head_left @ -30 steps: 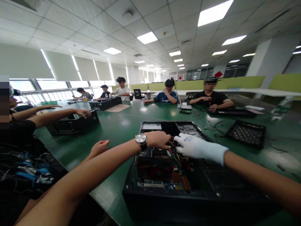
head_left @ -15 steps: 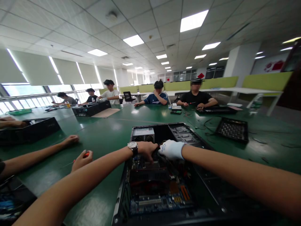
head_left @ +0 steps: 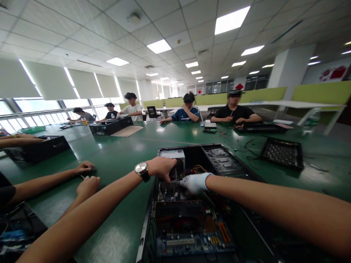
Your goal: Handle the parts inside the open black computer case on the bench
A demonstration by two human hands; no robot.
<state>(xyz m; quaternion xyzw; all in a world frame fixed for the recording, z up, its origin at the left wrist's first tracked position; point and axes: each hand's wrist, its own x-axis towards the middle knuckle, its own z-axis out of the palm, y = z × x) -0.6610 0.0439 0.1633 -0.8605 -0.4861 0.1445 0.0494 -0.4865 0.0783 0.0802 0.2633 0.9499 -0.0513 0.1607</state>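
An open black computer case (head_left: 146, 226) lies in front of me, with a blue motherboard (head_left: 189, 241) inside. My left hand (head_left: 161, 168), bare with a wristwatch (head_left: 141, 168), curls its fingers and thumb over a grey block (head_left: 172, 178) that looks like a CPU cooler, beside the silver power supply (head_left: 172, 155). In a white glove, my right hand (head_left: 195, 183) is bent down into the case just right of that block; its fingertips and anything in them are hidden. Red and yellow cables (head_left: 199, 168) show behind the glove. A dark graphics card (head_left: 178, 210) sits nearer me.
At left, a co-worker's hands (head_left: 87, 184) rest over the green table (head_left: 117, 157), one holding a thin tool. Other black cases (head_left: 109, 126) stand farther off with people behind. A black panel (head_left: 282, 153), loose cables and a water bottle (head_left: 311, 120) lie rightward.
My left hand has shifted left and up onto the grey block. My right hand has moved slightly down, uncovering the coloured cables. The view has turned a little to the left.
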